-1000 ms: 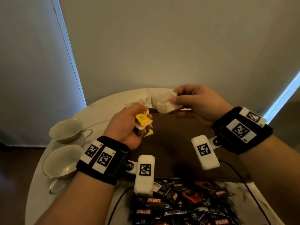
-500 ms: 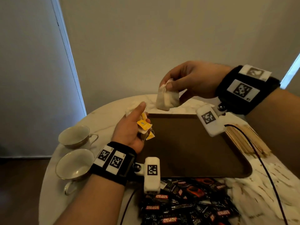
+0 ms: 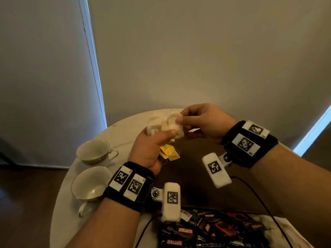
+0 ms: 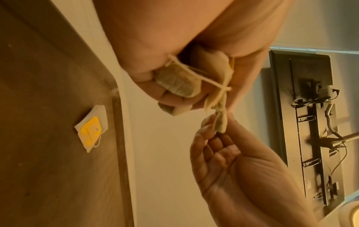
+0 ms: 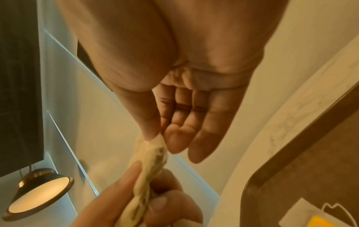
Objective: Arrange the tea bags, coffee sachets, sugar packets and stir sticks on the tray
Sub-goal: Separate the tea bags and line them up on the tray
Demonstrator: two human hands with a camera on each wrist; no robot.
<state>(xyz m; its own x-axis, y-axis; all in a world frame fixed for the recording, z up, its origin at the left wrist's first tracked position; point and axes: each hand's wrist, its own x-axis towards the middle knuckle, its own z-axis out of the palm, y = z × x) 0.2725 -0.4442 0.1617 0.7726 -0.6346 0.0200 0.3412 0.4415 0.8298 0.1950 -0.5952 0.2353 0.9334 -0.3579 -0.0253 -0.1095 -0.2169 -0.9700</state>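
Above the far end of the brown tray [image 3: 189, 163], my left hand [image 3: 161, 133] grips a bunch of pale tea bags [image 3: 157, 122], their yellow tags [image 3: 168, 151] dangling below the fist. My right hand [image 3: 180, 119] pinches the edge of one bag in that bunch between thumb and forefinger. The right wrist view shows this pinched bag [image 5: 153, 155] stretched between the two hands. One tea bag with a yellow tag [image 4: 91, 127] lies flat on the tray near its rim. Black coffee sachets [image 3: 206, 231] are heaped on the table in front of the tray.
Two empty white cups [image 3: 93, 151] [image 3: 89, 185] stand on the round marble table [image 3: 121, 133], left of the tray. Wrist-camera cables trail over the sachets. A plain wall rises right behind the table.
Half a second ago my right hand was raised to the right over the tray with a single tea bag. It has since come back to the bunch in my left hand and pinches a bag there.
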